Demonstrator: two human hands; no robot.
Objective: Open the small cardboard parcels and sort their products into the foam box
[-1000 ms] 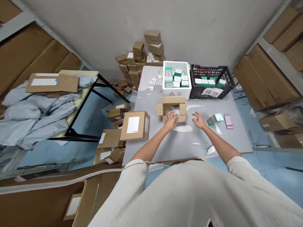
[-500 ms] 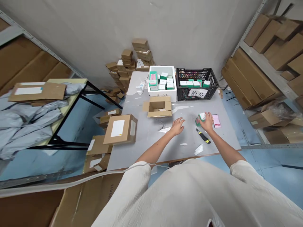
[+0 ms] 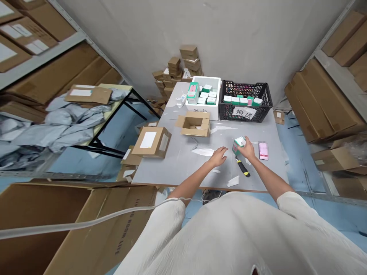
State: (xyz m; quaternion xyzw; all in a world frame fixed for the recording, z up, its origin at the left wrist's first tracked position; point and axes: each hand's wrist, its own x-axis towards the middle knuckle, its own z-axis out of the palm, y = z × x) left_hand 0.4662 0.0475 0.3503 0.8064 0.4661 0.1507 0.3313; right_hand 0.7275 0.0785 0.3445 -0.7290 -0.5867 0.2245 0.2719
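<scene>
In the head view, my right hand (image 3: 247,149) grips a small green and white box (image 3: 236,146) on the table, thumb in front and fingers round its right side. My left hand (image 3: 218,157) hovers or rests over the table to the left, holding nothing, its fingers partly spread toward the box. A black and yellow utility knife (image 3: 242,167) lies just below the box. To the right of my right hand lies a phone (image 3: 263,150) with a pink screen. An opened cardboard box (image 3: 195,132) stands beyond my left hand.
At the table's back stand a white foam bin (image 3: 203,108) and a black plastic crate (image 3: 249,112), both holding green and white boxes. A taped carton (image 3: 153,143) sits at the left edge. Paper scraps (image 3: 233,181) lie in front. A cable (image 3: 86,224) crosses low on the left.
The camera has turned, shifting the scene. My right hand has drawn away from the phone and closed more around the small box. My left hand has moved a little closer to that box.
</scene>
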